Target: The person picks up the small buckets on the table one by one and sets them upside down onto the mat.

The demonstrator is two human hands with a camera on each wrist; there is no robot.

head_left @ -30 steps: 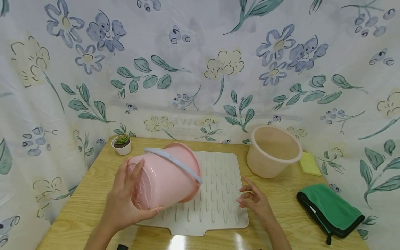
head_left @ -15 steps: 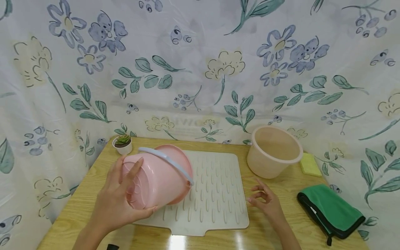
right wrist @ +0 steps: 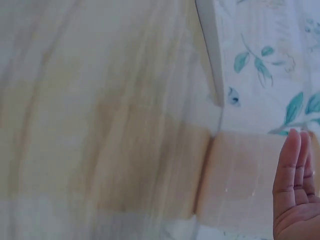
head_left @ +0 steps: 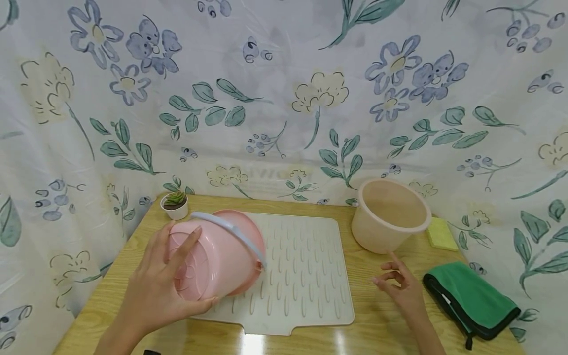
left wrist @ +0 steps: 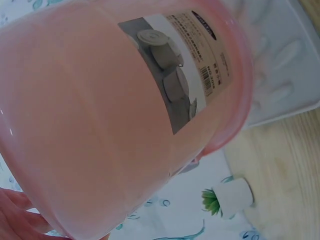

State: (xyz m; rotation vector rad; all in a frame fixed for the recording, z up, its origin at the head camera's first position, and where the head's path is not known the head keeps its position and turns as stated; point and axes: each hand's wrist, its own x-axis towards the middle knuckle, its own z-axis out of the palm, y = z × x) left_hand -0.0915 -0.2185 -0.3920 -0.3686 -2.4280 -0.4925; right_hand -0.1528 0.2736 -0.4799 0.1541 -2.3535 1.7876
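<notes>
A pink bucket (head_left: 222, 256) with a light blue handle (head_left: 228, 229) lies tilted on its side over the left of a white ridged draining mat (head_left: 306, 266), its mouth turned away to the right. My left hand (head_left: 155, 281) grips it round the base, thumb below and fingers over the top. A printed label (left wrist: 185, 65) shows on the bucket's side in the left wrist view. My right hand (head_left: 401, 286) holds nothing, its fingers loosely bent above the table, in front of a beige tub (head_left: 388, 217).
A small potted succulent (head_left: 175, 204) stands at the back left. Behind the beige tub lies a yellow sponge cloth (head_left: 443, 234). A folded green cloth pouch with black edging (head_left: 475, 298) sits at the right edge of the wooden table (head_left: 368, 305). A flowered curtain (head_left: 284, 98) hangs behind.
My left hand has carried the bucket leftward, turning its base more toward me. My right hand has moved right, from the mat's edge to in front of the beige tub.
</notes>
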